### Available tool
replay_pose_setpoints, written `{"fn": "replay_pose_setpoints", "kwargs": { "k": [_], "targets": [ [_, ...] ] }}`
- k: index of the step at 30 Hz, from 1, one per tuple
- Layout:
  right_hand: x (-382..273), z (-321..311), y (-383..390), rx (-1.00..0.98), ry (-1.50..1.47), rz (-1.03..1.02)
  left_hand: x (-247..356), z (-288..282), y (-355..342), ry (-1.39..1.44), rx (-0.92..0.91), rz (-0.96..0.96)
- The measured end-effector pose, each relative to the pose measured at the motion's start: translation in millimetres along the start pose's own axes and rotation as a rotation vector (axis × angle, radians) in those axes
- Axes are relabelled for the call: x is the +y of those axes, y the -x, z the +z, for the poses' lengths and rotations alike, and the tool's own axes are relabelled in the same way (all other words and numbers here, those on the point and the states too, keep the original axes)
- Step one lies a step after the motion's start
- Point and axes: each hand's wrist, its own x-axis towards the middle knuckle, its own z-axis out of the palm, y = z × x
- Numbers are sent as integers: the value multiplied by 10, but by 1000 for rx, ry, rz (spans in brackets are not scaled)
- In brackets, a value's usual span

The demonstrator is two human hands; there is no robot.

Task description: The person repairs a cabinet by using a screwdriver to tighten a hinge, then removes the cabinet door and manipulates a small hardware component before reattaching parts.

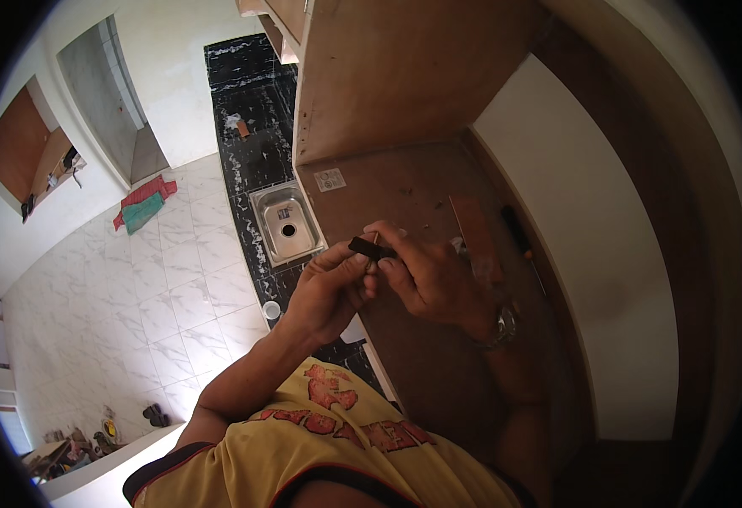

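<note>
In front of me, both hands meet over a brown cabinet shelf (413, 356). Between them sits a small dark rectangular piece (371, 248), whose exact kind I cannot make out. My left hand (329, 292) is closed, thumb and fingers pinching at its lower side. From the other side my right hand (426, 271) closes on the same piece, its index finger bent over the top. A thin light-coloured sliver shows by the right fingertips; what it is stays unclear. A watch (505, 326) is on my right wrist.
A steel sink (286, 224) is set in a black marbled counter (257, 161) to the left, with a white cup (271, 310) nearby. An upright wooden panel (405, 76) stands ahead. A screwdriver-like tool (525, 245) and brown strip (475, 233) lie right. Cloths (144, 203) lie on the floor.
</note>
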Motion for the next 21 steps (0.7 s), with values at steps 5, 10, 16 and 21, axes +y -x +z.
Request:
{"fn": "replay_pose_setpoints", "kwargs": {
  "k": [5,10,16,21],
  "targets": [
    [85,-32,-6,-45,48,24,-71,35,27,-1,22,-3],
    [-40,-73,-37,-72,-35,58,-49,59,5,-49,79,22],
    [-17,-107,-50,-69,7,44,-55,37,-6,-109,55,40],
    [-109,-134,-36,-241,-48,272,5,6,-9,80,67,-88]
  ]
}}
